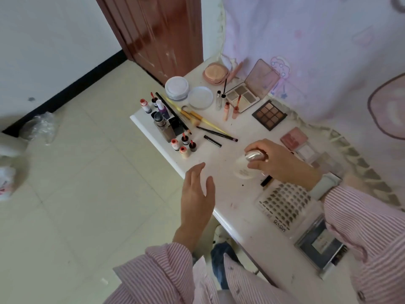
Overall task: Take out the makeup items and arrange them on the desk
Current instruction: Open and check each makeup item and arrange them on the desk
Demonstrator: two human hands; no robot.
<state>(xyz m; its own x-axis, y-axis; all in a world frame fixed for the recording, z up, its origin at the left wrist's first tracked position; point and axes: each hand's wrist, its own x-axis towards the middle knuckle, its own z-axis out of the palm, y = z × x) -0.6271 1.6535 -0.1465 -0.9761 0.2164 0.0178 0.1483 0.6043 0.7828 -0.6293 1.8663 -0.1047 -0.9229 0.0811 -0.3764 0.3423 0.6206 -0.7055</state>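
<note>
Now right hand (278, 161) gripping shiny compact (255, 155), left hand (197, 198) open

Head cam: my right hand (278, 162) grips a shiny metallic cap (255, 155) over a small round white jar (242, 170) on the white desk (230, 216). Left hand (197, 198) hovers flat-fingered at the desk edge, holding nothing. Nine-pan brown palette (269, 115), yellow-handled brushes (197, 116) and small dropper bottles (185, 145) lie farther back. Press-on nail sheet (285, 202) sits just beside my right wrist.
</note>
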